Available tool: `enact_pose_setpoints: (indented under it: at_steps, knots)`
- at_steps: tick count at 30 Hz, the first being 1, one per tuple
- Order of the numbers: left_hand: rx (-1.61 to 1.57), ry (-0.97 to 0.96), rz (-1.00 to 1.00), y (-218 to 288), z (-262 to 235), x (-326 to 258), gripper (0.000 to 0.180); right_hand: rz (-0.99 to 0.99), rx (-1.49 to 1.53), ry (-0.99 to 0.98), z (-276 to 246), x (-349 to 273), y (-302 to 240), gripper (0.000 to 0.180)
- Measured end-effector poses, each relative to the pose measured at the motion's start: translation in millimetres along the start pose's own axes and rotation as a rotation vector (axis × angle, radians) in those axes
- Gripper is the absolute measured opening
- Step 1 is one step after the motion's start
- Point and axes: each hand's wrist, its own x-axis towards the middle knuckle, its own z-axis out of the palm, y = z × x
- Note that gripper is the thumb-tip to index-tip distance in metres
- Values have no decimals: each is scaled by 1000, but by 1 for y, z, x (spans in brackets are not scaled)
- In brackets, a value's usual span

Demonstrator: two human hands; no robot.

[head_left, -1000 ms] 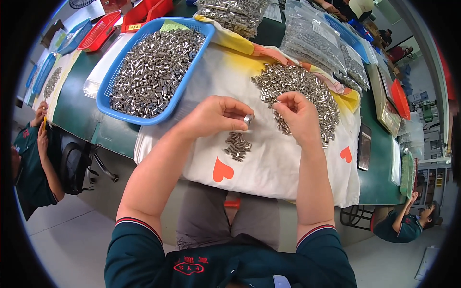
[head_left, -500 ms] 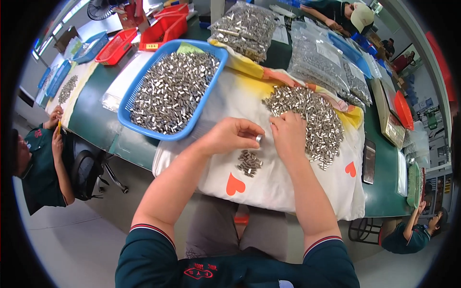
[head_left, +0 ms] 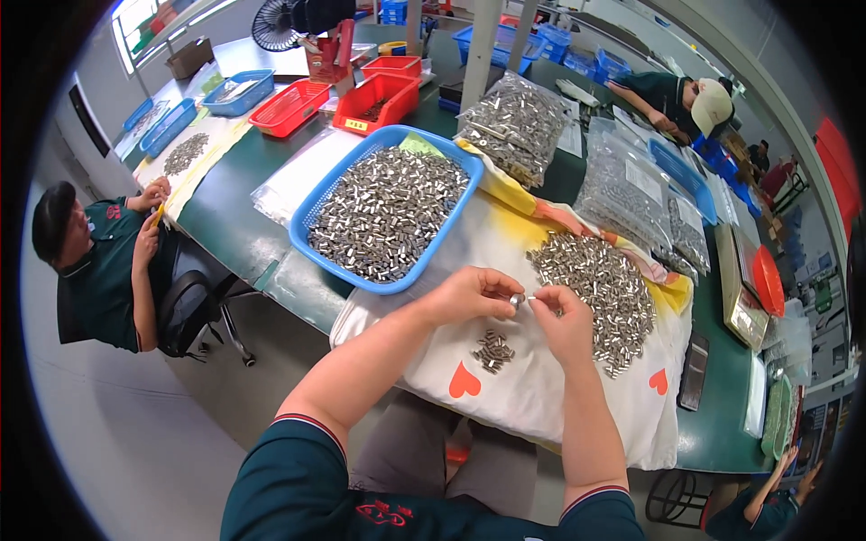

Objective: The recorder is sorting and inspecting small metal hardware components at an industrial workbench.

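Observation:
My left hand [head_left: 471, 296] pinches a small round metal ring [head_left: 517, 300] between thumb and fingertips. Close beside it, my right hand [head_left: 565, 326] has thumb and fingers together on a short metal cylinder [head_left: 531, 298], which points toward the ring; whether the two touch I cannot tell. Both hands are above a white cloth [head_left: 433, 371] with red hearts. Under them lies a little heap of metal cylinders [head_left: 493, 351]. A much larger pile of such cylinders [head_left: 613, 302] spreads just right of my right hand.
A blue basket [head_left: 301, 236] full of metal pieces stands at the left. Behind are bulging clear bags of parts [head_left: 514, 126] and red bins [head_left: 383, 104]. A dark phone-like slab [head_left: 694, 371] lies right of the cloth. Other people sit at the left, far right and lower right.
My right hand has left the edge of the large pile and come to the ring, with a cylinder at its fingertips. The whole view has shifted, so the table appears lower and farther right.

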Motion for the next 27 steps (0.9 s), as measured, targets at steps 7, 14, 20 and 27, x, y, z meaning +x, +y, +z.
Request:
enact_pose_setpoints:
  at_steps: [7,14,20,27]
  knots:
    - [-107,7,-12,5,0,0,33,27,247,-67,6,-3,-1,8]
    - [-24,21,43,0,0,1,34,-104,48,14,8,-5,-12,8]
    - [117,70,22,3,-1,-3,34,-201,-64,-20,8,-5,-12,7]
    - [141,71,45,6,1,-9,35,-210,-81,-60,11,-10,-13,8]
